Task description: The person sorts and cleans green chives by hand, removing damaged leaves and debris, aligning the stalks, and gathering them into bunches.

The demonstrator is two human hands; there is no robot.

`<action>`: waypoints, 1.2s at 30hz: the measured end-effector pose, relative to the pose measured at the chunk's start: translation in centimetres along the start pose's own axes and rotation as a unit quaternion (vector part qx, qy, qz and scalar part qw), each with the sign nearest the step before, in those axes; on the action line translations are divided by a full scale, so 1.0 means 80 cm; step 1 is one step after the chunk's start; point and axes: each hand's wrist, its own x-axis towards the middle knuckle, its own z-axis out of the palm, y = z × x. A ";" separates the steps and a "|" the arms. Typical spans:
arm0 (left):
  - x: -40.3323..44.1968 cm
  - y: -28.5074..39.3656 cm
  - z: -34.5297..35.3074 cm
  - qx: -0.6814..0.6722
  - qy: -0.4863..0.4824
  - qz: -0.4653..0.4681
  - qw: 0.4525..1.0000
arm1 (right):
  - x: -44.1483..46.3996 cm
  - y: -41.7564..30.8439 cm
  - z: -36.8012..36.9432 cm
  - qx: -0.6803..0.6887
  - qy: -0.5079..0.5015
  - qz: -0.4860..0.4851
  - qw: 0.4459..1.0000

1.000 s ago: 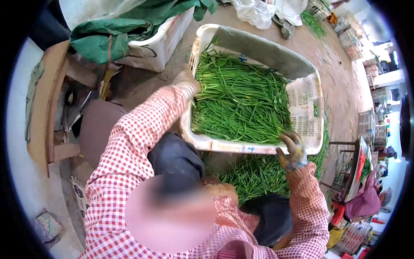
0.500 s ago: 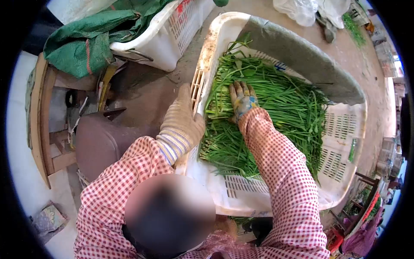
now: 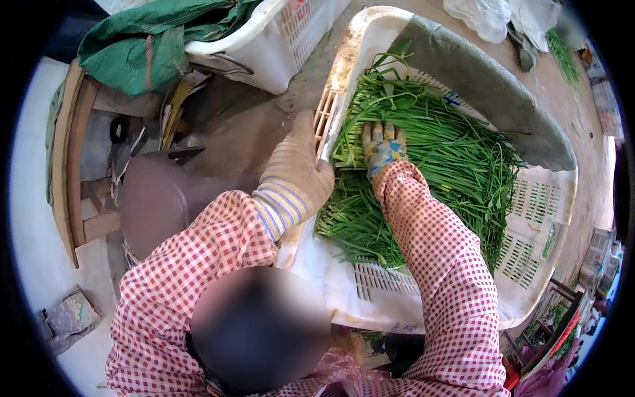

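A large white plastic crate (image 3: 344,301) holds a thick heap of long, thin-leaved greens (image 3: 443,159) resembling chives, their pale stem ends toward the crate's left side. My left hand (image 3: 299,165), in a beige knit glove with a striped cuff, grips the crate's left rim by the slotted handle; its fingertips are partly hidden on the outer side. On top of the greens lies my right hand (image 3: 383,147) in a patterned blue-and-yellow glove, fingers stretched forward and pressing down. Nothing is visibly held in it.
A grey cloth (image 3: 483,79) drapes over the crate's far side. At upper left, a second white crate (image 3: 264,53) carries a green woven sack (image 3: 132,56). A brown padded stool (image 3: 155,205) stands left of my arm. Plastic bags (image 3: 489,20) lie at the top right.
The view has shifted a little, so the crate appears farther right. My right hand stays on the greens with its fingers held closer together. My left hand remains at the rim.
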 end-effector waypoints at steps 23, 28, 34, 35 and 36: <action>0.005 0.007 -0.006 0.071 -0.016 -0.039 0.997 | -0.144 0.062 -0.009 0.134 0.207 -0.090 0.965; 0.006 0.005 -0.001 0.093 0.003 -0.039 0.995 | -0.159 0.042 0.054 0.086 0.145 -0.127 0.977; 0.002 0.034 -0.023 0.082 -0.076 -0.104 0.988 | -0.195 0.046 -0.070 0.019 -0.098 -0.022 0.995; 0.003 0.034 -0.023 0.089 -0.079 -0.105 0.987 | -0.227 0.054 -0.083 0.043 -0.089 0.013 0.995; 0.006 0.027 -0.019 0.078 -0.075 -0.097 0.989 | -0.261 0.062 -0.094 0.112 -0.099 0.027 0.988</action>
